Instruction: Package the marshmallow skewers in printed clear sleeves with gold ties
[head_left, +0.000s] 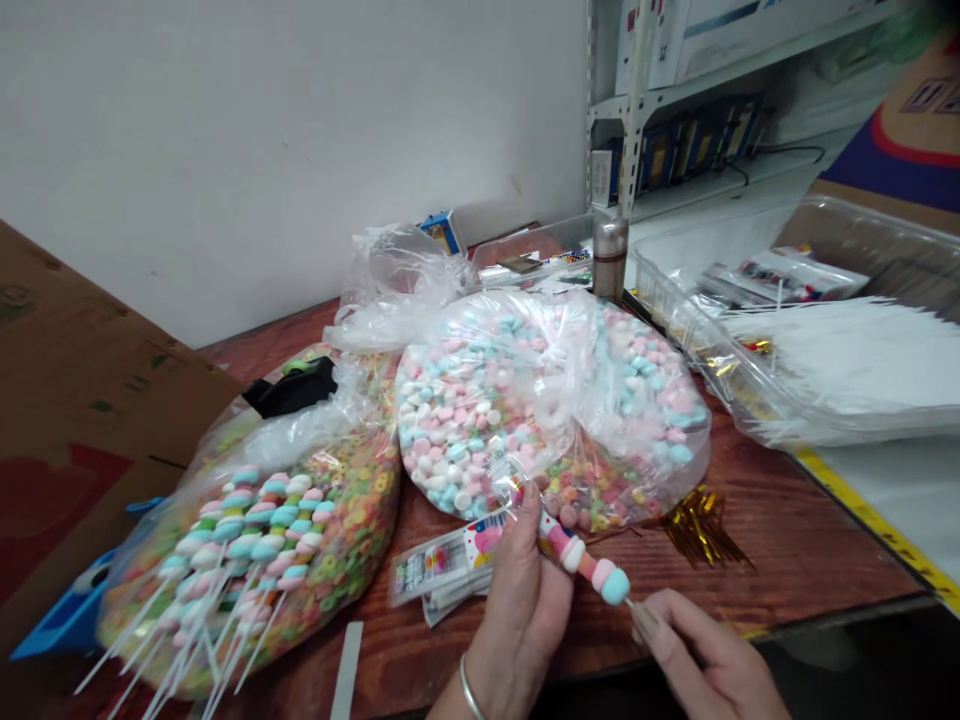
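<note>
My left hand [523, 590] is closed around a clear printed plastic sleeve [547, 522]. Part of a candy skewer [601, 576] with pink, white and blue marshmallows lies inside the sleeve, its lower end sticking out. My right hand [701, 650] pinches the skewer's stick just below the blue marshmallow. Under my left hand, a small stack of flat printed sleeves [442, 570] rests on the table. To the left, several finished marshmallow skewers [247, 540] with white sticks lie on a bag of colourful candy rings [364, 510].
A large clear bag of marshmallows [457, 425] sits mid-table, with gold twist ties [703, 527] beside it. At right stands a clear plastic tray [787, 420] holding white sticks [870, 350]. A cardboard box [82, 430] borders the left; a metal shelf [634, 110] stands behind.
</note>
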